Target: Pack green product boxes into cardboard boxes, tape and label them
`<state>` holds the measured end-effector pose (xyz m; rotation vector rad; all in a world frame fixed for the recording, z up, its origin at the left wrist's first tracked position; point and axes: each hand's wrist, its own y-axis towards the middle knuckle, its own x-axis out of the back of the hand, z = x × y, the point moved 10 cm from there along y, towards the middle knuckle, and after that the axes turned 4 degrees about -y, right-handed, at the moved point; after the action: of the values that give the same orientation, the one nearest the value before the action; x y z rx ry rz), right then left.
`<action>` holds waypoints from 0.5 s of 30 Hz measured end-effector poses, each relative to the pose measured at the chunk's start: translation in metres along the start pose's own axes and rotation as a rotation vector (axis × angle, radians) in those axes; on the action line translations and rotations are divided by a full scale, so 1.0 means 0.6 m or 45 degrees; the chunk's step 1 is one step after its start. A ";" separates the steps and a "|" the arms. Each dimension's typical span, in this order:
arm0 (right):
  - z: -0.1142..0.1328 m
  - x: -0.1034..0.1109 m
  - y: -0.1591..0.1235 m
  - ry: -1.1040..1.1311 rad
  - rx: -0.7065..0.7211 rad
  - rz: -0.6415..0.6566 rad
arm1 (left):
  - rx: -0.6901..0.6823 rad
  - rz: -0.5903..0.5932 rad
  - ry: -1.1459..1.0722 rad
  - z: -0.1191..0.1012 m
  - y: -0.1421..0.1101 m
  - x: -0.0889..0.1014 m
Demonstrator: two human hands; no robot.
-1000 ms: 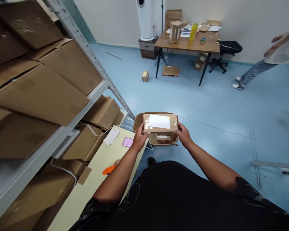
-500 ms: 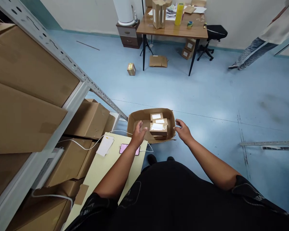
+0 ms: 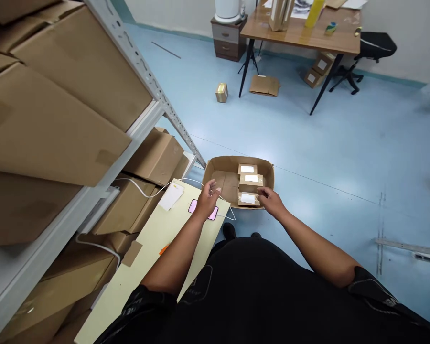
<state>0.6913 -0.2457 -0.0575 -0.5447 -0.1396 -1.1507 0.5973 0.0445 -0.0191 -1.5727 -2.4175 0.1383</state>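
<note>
An open cardboard carton point(image 3: 230, 165) stands on the floor in front of me. Inside it, small labelled boxes sit toward its right: a back box point(image 3: 247, 169), a middle box point(image 3: 251, 179) and a front box point(image 3: 248, 198). My left hand point(image 3: 206, 201) hovers by the carton's left end, thumb and fingers apart, holding nothing. Beneath it a phone point(image 3: 212, 213) lies on a pale yellow board point(image 3: 152, 234), partly covered by the hand. At the carton's right end, my right hand point(image 3: 271, 202) has loosely bent fingers beside the front box; whether they touch it is unclear.
Metal shelving point(image 3: 143, 138) with large cardboard boxes rises on my left. A white cable point(image 3: 143, 193) crosses the board past white papers point(image 3: 171, 196). Further off are a small box point(image 3: 221, 92) on the floor, a wooden table point(image 3: 304, 36) and a black chair point(image 3: 374, 48).
The front box has dropped away from the middle one and sits lower in the carton. My right hand's fingers have come nearer to it. The view has swung left; the other person is mostly out of sight.
</note>
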 end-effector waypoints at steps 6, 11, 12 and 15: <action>0.035 -0.114 0.019 -0.290 0.176 0.216 | 0.008 -0.208 -0.052 0.030 -0.059 0.111; 0.079 -0.252 0.011 -0.720 0.447 0.514 | 0.132 -0.432 -0.098 0.088 -0.141 0.219; 0.084 -0.282 0.006 -0.795 0.492 0.583 | 0.161 -0.467 -0.105 0.100 -0.159 0.236; 0.095 -0.362 -0.004 -0.973 0.605 0.754 | 0.236 -0.542 -0.120 0.129 -0.207 0.275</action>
<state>0.6086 -0.0395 -0.0894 -0.5228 -0.8304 -0.2665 0.4036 0.1479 -0.0405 -0.9693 -2.6602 0.3490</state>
